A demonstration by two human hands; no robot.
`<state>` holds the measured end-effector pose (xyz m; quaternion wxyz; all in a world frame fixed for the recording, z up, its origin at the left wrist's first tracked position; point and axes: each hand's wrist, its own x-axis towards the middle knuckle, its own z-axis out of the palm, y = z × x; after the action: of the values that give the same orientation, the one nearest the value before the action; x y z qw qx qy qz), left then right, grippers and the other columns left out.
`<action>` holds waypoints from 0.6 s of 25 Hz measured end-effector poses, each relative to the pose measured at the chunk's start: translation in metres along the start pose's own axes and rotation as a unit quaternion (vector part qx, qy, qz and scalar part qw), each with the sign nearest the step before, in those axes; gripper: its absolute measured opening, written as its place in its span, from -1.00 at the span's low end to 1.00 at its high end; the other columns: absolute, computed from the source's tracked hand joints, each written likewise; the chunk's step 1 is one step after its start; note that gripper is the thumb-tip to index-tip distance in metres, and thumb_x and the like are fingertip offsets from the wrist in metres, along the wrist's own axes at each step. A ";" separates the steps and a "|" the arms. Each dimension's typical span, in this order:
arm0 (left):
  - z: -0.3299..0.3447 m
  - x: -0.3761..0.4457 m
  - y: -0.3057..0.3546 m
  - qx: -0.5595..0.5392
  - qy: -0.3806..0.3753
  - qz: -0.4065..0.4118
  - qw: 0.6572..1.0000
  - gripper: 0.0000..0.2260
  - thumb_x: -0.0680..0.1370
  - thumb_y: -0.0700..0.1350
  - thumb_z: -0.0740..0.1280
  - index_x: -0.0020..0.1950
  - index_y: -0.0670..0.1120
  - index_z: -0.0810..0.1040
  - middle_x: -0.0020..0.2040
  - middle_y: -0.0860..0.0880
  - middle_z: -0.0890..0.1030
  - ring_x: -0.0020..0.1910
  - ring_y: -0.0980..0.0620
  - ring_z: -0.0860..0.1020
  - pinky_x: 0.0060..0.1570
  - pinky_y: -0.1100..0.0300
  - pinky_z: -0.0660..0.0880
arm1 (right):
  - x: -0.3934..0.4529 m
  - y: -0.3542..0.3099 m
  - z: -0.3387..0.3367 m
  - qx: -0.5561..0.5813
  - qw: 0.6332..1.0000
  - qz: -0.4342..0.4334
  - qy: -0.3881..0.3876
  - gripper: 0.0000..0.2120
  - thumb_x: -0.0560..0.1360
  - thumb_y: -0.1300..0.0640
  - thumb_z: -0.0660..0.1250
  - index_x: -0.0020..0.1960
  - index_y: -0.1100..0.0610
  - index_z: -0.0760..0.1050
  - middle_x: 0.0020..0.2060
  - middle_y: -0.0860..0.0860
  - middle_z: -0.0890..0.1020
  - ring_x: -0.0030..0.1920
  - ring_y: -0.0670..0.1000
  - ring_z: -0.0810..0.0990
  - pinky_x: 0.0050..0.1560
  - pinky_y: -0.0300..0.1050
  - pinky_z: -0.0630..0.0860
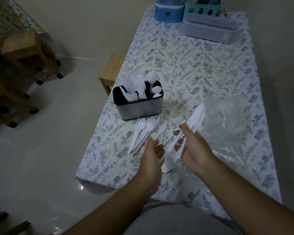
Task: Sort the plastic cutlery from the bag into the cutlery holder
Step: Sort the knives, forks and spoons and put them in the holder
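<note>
A black and steel cutlery holder (139, 108) stands on the table with white plastic forks (139, 89) in its left part and spoons (155, 89) in its right part. My right hand (196, 150) grips a bundle of white plastic knives (196, 116) pointing up and away. My left hand (153, 155) hovers just left of that bundle with relaxed fingers and holds nothing. A loose pile of white forks and a spoon (145, 131) lies in front of the holder, with a single knife (162, 128) beside it. The clear plastic bag (227, 126) lies crumpled to the right.
The table (202, 68) wears a floral cloth. At its far end stand a blue container (169, 11), a teal cutlery caddy (202, 9) and a clear lidded box (209, 28). Wooden stools (24, 65) stand on the floor to the left. A white fork (168, 166) lies under my hands.
</note>
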<state>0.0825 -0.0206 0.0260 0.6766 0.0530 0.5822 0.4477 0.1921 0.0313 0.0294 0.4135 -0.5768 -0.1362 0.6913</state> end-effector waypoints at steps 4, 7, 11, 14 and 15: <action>0.009 0.007 -0.006 0.152 -0.071 0.105 0.980 -0.61 0.69 0.16 0.03 0.21 -0.03 0.55 0.09 0.03 0.65 0.12 0.09 0.60 0.08 0.20 0.49 | -0.006 0.021 -0.005 -0.083 0.995 -0.050 0.002 -0.81 0.67 0.05 0.26 0.17 0.16 0.50 -0.19 0.08 0.66 -0.09 0.12 0.71 0.02 0.15 0.66; -0.025 0.054 0.000 0.478 0.087 0.257 0.836 -0.77 0.63 -0.06 0.29 0.26 -0.09 0.46 0.12 -0.03 0.53 0.07 0.01 0.55 -0.01 0.15 0.56 | -0.005 0.008 -0.023 -0.079 0.996 -0.047 0.016 -0.93 0.68 0.11 0.24 0.08 0.11 0.45 -0.29 0.05 0.48 -0.37 0.00 0.47 -0.38 -0.07 0.48; -0.040 0.099 0.005 0.761 0.052 0.251 0.596 -0.81 0.59 -0.12 0.31 0.15 -0.18 0.50 0.04 -0.14 0.58 0.04 -0.09 0.58 -0.04 0.09 0.54 | -0.008 0.008 -0.053 -0.059 0.997 0.014 0.052 -0.96 0.61 0.17 0.30 0.06 0.10 0.46 -0.38 0.00 0.38 -0.49 -0.06 0.25 -0.51 -0.21 0.16; -0.026 0.105 0.009 0.784 0.043 0.279 0.553 -0.87 0.60 -0.22 0.24 0.09 -0.21 0.52 0.00 -0.16 0.62 -0.02 -0.10 0.62 -0.11 0.13 0.53 | -0.012 0.010 -0.067 -0.085 0.994 0.011 0.075 -0.87 0.55 0.23 0.36 -0.09 0.08 0.42 -0.43 -0.02 0.33 -0.50 -0.06 0.25 -0.50 -0.21 0.14; -0.019 0.106 0.009 0.773 0.042 0.295 0.560 -0.87 0.60 -0.22 0.23 0.08 -0.21 0.53 -0.01 -0.16 0.62 -0.04 -0.10 0.62 -0.13 0.13 0.53 | -0.013 0.010 -0.070 -0.090 0.993 0.009 0.072 -0.84 0.55 0.24 0.37 -0.12 0.08 0.41 -0.44 -0.02 0.32 -0.49 -0.05 0.27 -0.50 -0.21 0.16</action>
<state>0.0532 0.0467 -0.0538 0.1811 0.7057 0.6850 0.0024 0.2513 -0.0051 0.0108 0.3625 -0.6613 -0.1629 0.6362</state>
